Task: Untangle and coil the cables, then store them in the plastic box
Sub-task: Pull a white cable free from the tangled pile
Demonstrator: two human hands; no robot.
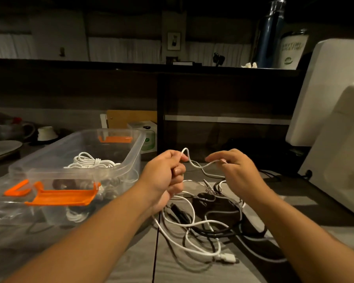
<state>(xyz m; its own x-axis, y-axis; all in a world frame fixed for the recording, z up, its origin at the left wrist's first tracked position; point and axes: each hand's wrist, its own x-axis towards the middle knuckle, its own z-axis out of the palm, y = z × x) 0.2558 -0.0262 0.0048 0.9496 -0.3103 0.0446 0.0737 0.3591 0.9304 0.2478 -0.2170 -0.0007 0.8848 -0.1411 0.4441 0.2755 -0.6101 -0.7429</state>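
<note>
A white cable runs between my two hands above the table. My left hand grips one part of it in a curled fist. My right hand pinches it near its end. Below them lies a tangle of white and black cables on the grey table, with a white plug at the front. A clear plastic box with orange latches stands to the left. A coiled white cable lies inside it.
A clear lid with an orange latch lies left of the box. A white appliance stands at the right. A plate, a mug and a small white box sit behind the box. A dark wall rises at the back.
</note>
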